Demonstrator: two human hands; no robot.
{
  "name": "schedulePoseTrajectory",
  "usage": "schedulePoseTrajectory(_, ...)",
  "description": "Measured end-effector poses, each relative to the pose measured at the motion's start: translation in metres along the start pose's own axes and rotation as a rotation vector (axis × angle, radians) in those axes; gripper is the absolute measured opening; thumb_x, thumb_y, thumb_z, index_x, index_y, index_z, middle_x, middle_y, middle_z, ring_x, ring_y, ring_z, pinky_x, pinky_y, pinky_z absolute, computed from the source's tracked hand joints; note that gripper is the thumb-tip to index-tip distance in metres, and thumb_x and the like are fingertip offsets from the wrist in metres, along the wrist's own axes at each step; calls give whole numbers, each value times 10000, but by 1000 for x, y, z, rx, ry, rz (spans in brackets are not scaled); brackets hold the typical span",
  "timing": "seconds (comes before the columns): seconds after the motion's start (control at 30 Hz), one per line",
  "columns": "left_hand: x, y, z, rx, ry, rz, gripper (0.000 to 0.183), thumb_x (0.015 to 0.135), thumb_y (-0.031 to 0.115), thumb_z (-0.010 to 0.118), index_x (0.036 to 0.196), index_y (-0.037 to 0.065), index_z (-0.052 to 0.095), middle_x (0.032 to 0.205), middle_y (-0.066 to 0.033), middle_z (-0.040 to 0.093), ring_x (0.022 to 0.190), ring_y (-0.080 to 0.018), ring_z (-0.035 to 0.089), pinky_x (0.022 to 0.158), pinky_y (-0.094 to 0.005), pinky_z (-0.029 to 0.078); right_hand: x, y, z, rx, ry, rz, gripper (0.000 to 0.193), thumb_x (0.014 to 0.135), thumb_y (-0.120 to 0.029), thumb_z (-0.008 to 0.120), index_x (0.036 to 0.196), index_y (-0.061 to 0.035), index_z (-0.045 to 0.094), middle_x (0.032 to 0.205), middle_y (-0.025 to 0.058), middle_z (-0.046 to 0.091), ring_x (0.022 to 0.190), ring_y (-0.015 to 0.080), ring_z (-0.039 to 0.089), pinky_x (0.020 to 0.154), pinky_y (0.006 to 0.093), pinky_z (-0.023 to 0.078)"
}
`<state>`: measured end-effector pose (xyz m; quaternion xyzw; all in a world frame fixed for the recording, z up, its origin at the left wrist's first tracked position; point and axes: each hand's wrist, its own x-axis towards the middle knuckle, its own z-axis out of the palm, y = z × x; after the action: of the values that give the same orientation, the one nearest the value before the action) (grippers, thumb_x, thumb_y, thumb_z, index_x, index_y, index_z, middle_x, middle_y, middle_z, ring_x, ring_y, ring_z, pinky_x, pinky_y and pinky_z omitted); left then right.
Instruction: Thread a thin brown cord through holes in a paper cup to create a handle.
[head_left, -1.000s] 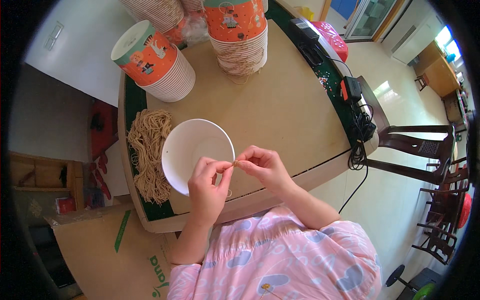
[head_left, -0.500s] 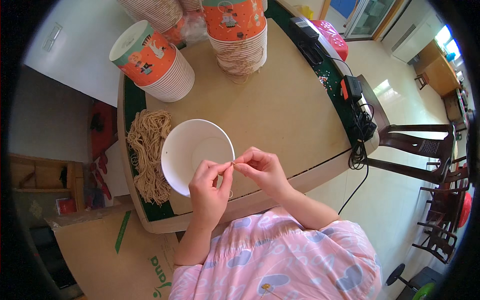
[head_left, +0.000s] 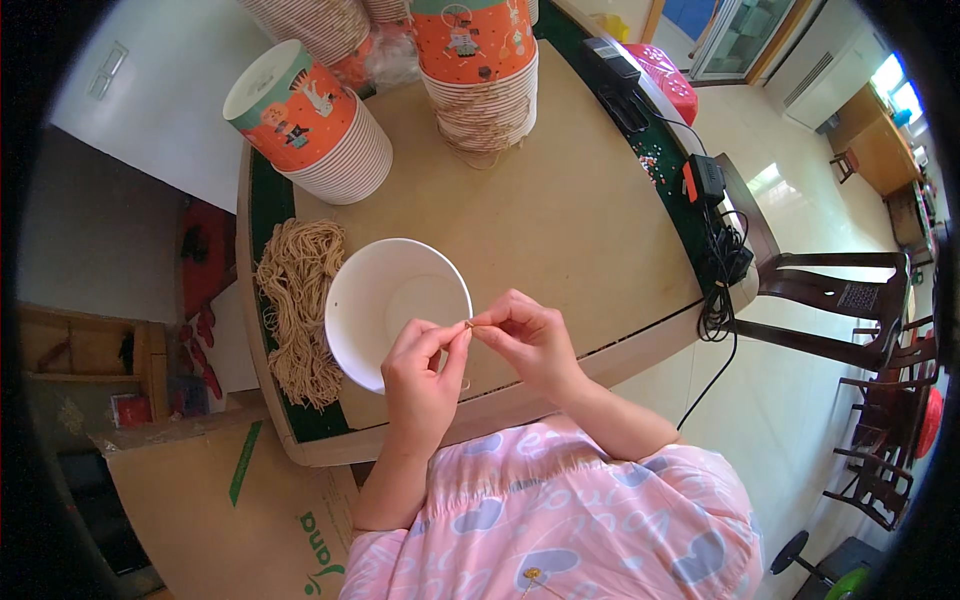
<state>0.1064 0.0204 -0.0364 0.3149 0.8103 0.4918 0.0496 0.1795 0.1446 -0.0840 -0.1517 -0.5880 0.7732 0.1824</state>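
A white paper bucket (head_left: 360, 300) stands at the near edge of the table, its open mouth facing me. At its right rim, my left hand (head_left: 424, 368) pinches a thin beige cord (head_left: 465, 384) between thumb and fingertips. My right hand (head_left: 532, 342) meets it there, thumb and forefinger pressed together on the same cord. The fingertips of both hands almost touch and hide most of the piece, though a short bit of it hangs below the left fingers. Left of the bucket lies a thick skein of beige cord (head_left: 300, 310).
Behind stand a tilted stack of orange-and-green paper buckets (head_left: 335, 150) and a taller stack (head_left: 480, 100) with cords hanging from it. Black adapters and cables (head_left: 715, 240) line the right table edge. A cardboard box (head_left: 220, 500) sits at lower left, a dark wooden chair (head_left: 835, 300) at right.
Both hands stay pinched together at the bucket's rim, with only a slight shift of the fingers. The whole view has moved a little; the bucket and stacks stand as before.
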Motion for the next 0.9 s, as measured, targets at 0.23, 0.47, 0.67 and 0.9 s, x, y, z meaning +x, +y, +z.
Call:
schedulePoseTrajectory(0.23, 2, 3, 0, 8, 3, -33, 59, 792, -9, 674, 850, -1, 678, 725, -48, 566, 546, -99, 478, 481, -239, 384, -1, 5, -1, -5, -22, -12, 64, 850, 23, 641, 905, 14, 672, 888, 10, 535, 788, 64, 541, 683, 200, 456)
schedulePoseTrajectory(0.47, 6, -1, -5, -60, 17, -67, 32, 790, -13, 669, 818, -16, 654, 739, -33, 573, 579, -69, 490, 502, -217, 394, 0, -4, 5, -176, -40, -138, 114, 826, -3, 671, 937, -29, 663, 805, -19, 523, 681, 31, 480, 587, 180, 398)
schedulePoseTrajectory(0.67, 8, 1, -14, -130, -33, -184, 43, 829, 10, 642, 821, -31, 649, 770, 3, 576, 658, -31, 497, 582, -178, 391, 2, -13, 9, -272, -40, -173, 180, 809, -11, 682, 982, -39, 639, 761, -25, 529, 649, 34, 458, 567, 190, 392)
schedulePoseTrajectory(0.9, 9, -2, -16, -256, -69, -193, 38, 828, -5, 642, 849, -27, 666, 780, -13, 589, 678, -48, 529, 598, -183, 418, 1, -16, 9, -371, -58, -208, 123, 815, -49, 676, 933, -36, 641, 763, 49, 553, 629, 127, 519, 569, 262, 443)
